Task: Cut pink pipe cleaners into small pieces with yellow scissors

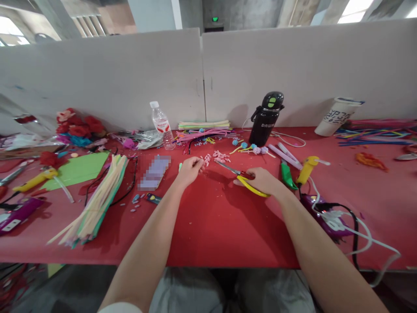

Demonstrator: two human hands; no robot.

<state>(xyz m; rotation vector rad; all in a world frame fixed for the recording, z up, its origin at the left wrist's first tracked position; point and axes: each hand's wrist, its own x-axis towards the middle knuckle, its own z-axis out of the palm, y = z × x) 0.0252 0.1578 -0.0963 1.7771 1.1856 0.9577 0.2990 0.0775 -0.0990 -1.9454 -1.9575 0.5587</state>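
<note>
My right hand [262, 180] grips yellow-handled scissors [243, 178], whose blades point left over the red table [208, 226]. My left hand [189, 169] rests on the table with its fingers curled in a pinch beside a scatter of small pink cut pieces [216, 157]. What the left fingers hold, if anything, is too small to name. A tiny green piece [180, 166] lies just left of that hand.
A black flask [265, 118], a plastic bottle [162, 125] and a white cup [337, 116] stand at the back by the grey partition. Pipe cleaners [203, 132], a bundle of sticks [97, 198], green paper [76, 170], yellow glue guns [306, 169] and purple power strips [325, 213] lie around.
</note>
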